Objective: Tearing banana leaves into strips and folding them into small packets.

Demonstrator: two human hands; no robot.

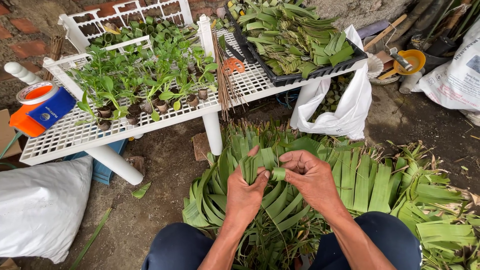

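- Left hand (245,192): clenched round a bundle of cut green leaf strips (254,165), held upright, steady for rolling.
- Right hand (310,175): pinching one rolled green leaf strip (278,174) beside the bundle.
- Both below the white slatted plastic rack (65,135) of seedlings.

Soft, even daylight lit the scene, bright without glare. Shadows were faint, darkest under the white surface (150,120) at far left. Focus was sharp throughout; the wide lens bent lines near the edges.

I see a blue label (51,109) at left, a printed white sack (457,75) at right, and a white bag (345,107) at center.
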